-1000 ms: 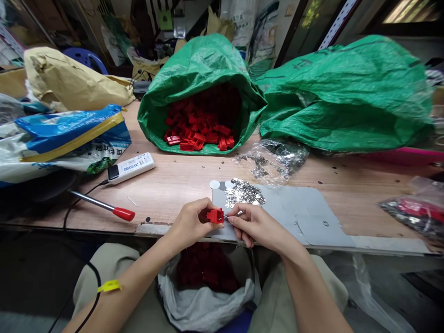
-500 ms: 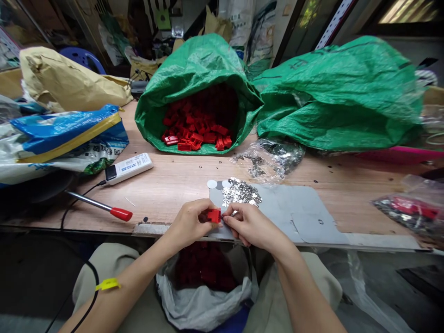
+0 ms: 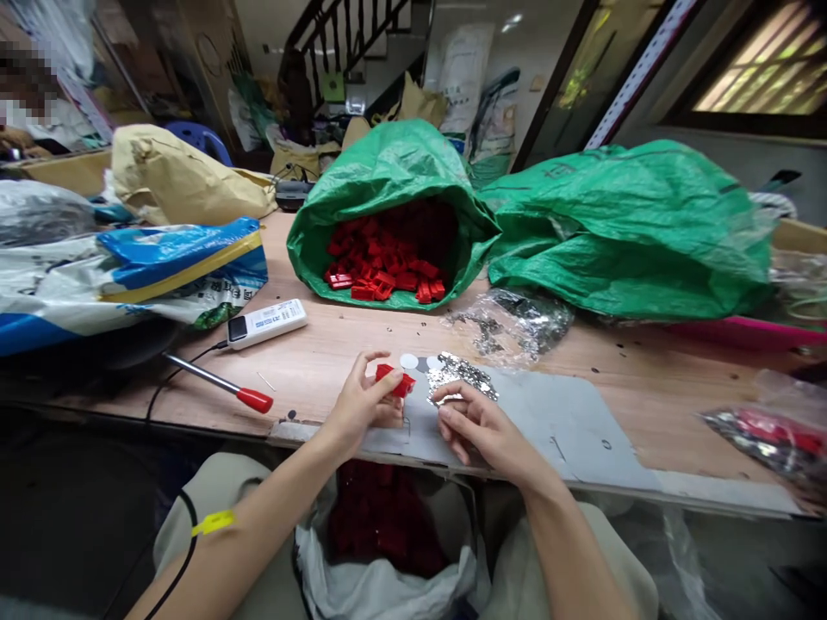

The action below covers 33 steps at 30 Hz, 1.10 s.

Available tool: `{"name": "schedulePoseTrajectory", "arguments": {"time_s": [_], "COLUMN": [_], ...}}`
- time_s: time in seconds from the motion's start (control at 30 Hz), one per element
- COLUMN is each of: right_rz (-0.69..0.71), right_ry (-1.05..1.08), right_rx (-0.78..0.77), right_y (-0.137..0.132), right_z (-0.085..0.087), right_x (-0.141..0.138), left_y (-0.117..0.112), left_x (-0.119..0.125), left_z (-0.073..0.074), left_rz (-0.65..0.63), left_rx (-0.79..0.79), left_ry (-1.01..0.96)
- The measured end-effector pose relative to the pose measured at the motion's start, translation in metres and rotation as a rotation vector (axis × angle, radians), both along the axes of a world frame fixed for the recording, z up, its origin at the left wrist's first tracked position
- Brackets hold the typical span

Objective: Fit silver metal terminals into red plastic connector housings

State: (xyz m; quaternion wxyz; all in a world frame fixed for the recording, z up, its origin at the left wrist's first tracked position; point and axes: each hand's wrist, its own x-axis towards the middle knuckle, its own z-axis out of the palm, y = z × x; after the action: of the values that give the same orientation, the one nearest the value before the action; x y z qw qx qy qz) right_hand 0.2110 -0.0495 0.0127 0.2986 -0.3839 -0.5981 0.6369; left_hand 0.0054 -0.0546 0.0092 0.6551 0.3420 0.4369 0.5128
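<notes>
My left hand (image 3: pixel 362 405) holds a red plastic part (image 3: pixel 403 384) between thumb and fingers, just above the table edge. To its right, my right hand (image 3: pixel 483 424) has its fingers apart and loosely bent, with nothing visible in them. Its fingertips are at the near side of a pile of small shiny metal pieces (image 3: pixel 466 375) on a grey sheet (image 3: pixel 549 405). Below the table edge, between my knees, a whitish bag (image 3: pixel 388 590) holds many more red parts (image 3: pixel 381 517), dimly lit.
A green sack (image 3: pixel 394 155) lies with its mouth toward me, red parts (image 3: pixel 388 267) inside. Another green sack (image 3: pixel 633 232) is at right, behind a clear bag of metal pieces (image 3: pixel 517 327). A red-handled lever (image 3: pixel 255 399) and a white device (image 3: pixel 268 324) are at left.
My right hand has come away from the red part and its fingers have spread. My left hand has turned the part and raised it slightly. The camera view has tilted up.
</notes>
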Motion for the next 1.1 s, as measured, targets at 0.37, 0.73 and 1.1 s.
{"name": "schedulePoseTrajectory", "arguments": {"time_s": [0.37, 0.73, 1.1], "right_rz": [-0.181, -0.222, -0.222], "right_ry": [-0.140, -0.169, -0.189], "right_rx": [0.769, 0.786, 0.862], "right_y": [-0.013, -0.008, -0.006], "right_z": [-0.011, -0.008, 0.000], "right_x": [-0.032, -0.032, -0.033], "left_y": [-0.001, 0.000, 0.001], "left_x": [0.002, 0.005, 0.002], "left_z": [0.021, 0.009, 0.003], "left_rz": [-0.169, -0.076, -0.151], "left_rx": [-0.487, -0.369, -0.387], "left_ry": [-0.625, -0.538, -0.614]}}
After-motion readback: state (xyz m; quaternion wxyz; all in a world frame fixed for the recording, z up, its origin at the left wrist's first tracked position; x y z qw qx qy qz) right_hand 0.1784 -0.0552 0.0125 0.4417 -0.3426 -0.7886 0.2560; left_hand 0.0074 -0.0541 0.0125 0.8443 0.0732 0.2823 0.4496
